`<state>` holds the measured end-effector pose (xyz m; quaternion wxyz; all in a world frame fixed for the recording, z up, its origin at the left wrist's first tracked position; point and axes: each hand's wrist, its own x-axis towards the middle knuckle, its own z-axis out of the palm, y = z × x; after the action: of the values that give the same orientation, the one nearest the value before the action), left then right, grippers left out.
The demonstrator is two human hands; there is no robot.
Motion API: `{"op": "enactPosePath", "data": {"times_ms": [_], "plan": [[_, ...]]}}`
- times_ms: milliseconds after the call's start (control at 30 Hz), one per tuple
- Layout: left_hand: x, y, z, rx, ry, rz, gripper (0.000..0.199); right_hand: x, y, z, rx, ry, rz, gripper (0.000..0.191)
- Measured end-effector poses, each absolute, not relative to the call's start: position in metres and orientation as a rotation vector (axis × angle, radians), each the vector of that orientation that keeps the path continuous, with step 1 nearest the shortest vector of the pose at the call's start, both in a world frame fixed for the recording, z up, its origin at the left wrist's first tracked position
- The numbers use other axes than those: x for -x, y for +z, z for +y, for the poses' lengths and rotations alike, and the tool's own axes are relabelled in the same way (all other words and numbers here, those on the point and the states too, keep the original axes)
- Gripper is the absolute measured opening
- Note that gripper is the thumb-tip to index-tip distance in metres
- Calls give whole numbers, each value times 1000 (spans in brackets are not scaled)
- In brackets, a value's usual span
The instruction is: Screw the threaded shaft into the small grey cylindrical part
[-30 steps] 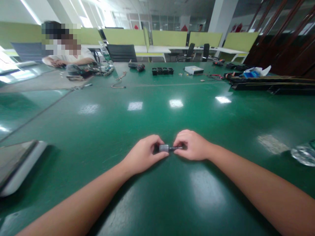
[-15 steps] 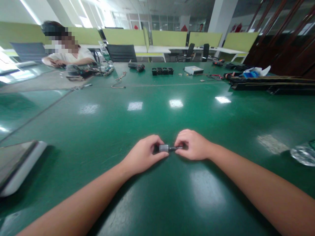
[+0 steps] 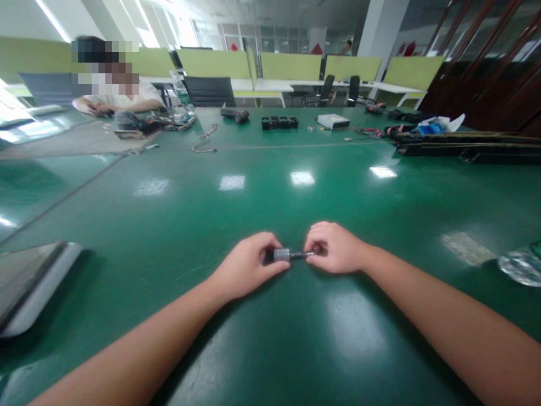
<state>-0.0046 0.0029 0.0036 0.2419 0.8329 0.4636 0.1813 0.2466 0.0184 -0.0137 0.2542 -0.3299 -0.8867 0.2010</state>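
Just above the green tabletop, in the middle of the head view, is a small grey metallic cylinder (image 3: 282, 255) that looks like a little motor. A thin dark shaft (image 3: 297, 255) sticks out of its right end. My left hand (image 3: 249, 265) pinches the cylinder between thumb and fingers, hiding its left end. With thumb and fingertips closed, my right hand (image 3: 336, 248) grips the far end of the shaft, which has a shiny part there. Whether cylinder and shaft are one piece I cannot tell.
A flat device (image 3: 38, 287) lies at the left edge, and a clear bottle (image 3: 522, 268) at the right. Across the green table (image 3: 270, 203) are a black block (image 3: 279, 122), a white box (image 3: 333, 121) and dark rails (image 3: 465, 146). A person (image 3: 118, 84) sits far left.
My right hand has shifted slightly to the right along the shaft, so more of the shaft shows between my hands. My left hand and the cylinder stay in place.
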Motion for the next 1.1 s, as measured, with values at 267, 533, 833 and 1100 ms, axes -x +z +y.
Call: {"op": "enactPosePath", "data": {"times_ms": [267, 533, 833, 1100], "plan": [[5, 3, 3, -2282, 502, 1267, 28, -252, -8, 20, 896, 580, -2420, 7], [6, 2, 3, -2287, 514, 1259, 26, -263, -8, 24, 976, 722, -2420, 7], [5, 3, 3, -2298, 507, 1261, 26, -260, -8, 24, 955, 661, -2427, 5], [5, 4, 3, -2307, 514, 1256, 26, -262, -9, 24, 991, 715, -2398, 6]]}}
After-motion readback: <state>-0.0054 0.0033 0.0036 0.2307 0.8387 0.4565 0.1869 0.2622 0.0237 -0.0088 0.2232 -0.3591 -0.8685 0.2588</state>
